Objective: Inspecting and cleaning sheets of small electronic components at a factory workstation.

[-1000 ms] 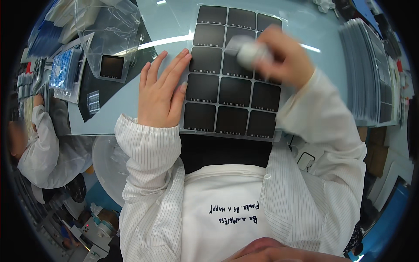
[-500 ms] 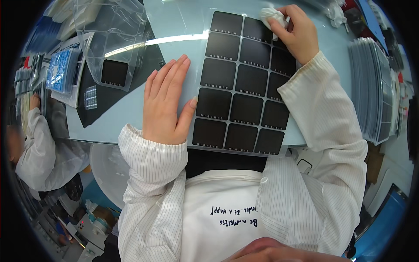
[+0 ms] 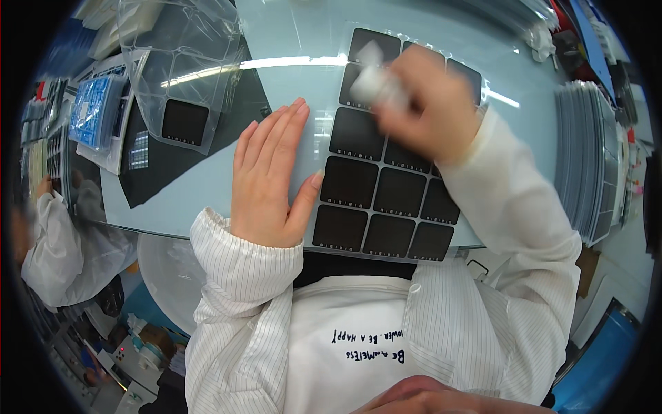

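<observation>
A clear sheet (image 3: 318,181) with rows of black square panels (image 3: 349,181) lies on the glass-topped table in front of me. My left hand (image 3: 270,172) rests flat beside it, fingers stretched out, its thumb at the sheet's left edge. Over the upper panels, my right hand (image 3: 431,103) is closed round a crumpled white cloth (image 3: 379,84). Both the cloth and this hand are smeared by motion. They cover part of the upper rows, and I cannot tell whether the cloth touches the panels.
On the left, a clear plastic tray (image 3: 148,86) sits partly over a black sheet (image 3: 162,165), near a single black square (image 3: 185,122) and blue packs (image 3: 93,114). A tall stack of sheets (image 3: 586,162) stands at the right. Another person's sleeve (image 3: 55,241) shows far left.
My right hand has swept the white cloth leftward and toward me from the sheet's upper right. The whole view has shifted slightly. My left hand stays flat by the sheet.
</observation>
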`<action>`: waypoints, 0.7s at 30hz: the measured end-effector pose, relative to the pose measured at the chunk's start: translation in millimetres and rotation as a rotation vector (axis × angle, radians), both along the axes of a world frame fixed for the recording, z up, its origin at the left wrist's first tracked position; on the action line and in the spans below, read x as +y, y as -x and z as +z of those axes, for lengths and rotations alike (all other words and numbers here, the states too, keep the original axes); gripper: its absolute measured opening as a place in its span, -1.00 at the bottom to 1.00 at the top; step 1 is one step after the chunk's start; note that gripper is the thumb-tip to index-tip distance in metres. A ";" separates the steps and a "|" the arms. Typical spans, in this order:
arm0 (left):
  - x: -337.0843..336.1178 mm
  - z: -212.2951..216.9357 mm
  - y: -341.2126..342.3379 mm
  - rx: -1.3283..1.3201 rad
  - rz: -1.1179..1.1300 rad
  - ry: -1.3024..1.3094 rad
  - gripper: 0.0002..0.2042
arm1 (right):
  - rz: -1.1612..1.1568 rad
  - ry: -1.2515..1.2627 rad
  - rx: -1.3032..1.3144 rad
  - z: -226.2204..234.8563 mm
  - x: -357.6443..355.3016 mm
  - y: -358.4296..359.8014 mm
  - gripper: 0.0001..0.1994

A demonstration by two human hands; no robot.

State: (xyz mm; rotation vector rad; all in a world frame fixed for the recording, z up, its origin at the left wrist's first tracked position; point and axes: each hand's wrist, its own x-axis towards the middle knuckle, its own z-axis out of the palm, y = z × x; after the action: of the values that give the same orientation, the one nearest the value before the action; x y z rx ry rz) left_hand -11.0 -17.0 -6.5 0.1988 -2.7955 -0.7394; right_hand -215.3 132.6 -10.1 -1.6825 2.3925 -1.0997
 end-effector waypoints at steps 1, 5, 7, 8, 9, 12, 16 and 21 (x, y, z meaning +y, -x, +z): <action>-0.4 0.2 -1.8 -0.007 0.006 -0.003 -0.34 | 0.193 -0.051 0.053 5.3 -3.0 -25.4 -0.71; -0.5 4.4 -1.9 -0.011 0.009 -0.017 -0.32 | 0.105 -0.023 -0.049 5.6 -23.3 9.4 -0.69; -0.5 3.3 2.8 0.022 -0.001 -0.027 -0.31 | -0.113 0.026 0.006 -3.0 -30.8 50.5 -0.70; -1.1 3.7 4.0 0.028 -0.005 -0.025 -0.31 | -0.178 0.021 0.099 -1.6 -32.0 56.4 -0.70; -1.8 1.6 2.3 0.025 0.000 -0.037 -0.31 | -0.169 0.027 0.096 -2.2 -35.9 46.7 -0.70; -3.1 1.3 -0.3 0.021 0.010 -0.039 -0.31 | 0.237 -0.056 0.128 5.1 -40.2 -8.1 -0.71; -0.1 4.1 0.4 0.033 0.002 -0.031 -0.31 | 0.084 -0.057 0.044 28.1 -45.7 20.3 -0.73; -1.2 1.3 -4.5 0.060 0.007 -0.050 -0.31 | 0.269 -0.007 -0.058 4.4 -14.2 -24.7 -0.71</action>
State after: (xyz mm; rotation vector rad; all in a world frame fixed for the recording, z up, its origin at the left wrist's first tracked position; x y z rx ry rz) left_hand -6.4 -18.1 -5.1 0.1924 -2.7200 -0.8005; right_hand -190.6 118.4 -5.7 -1.8723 2.0561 -1.0784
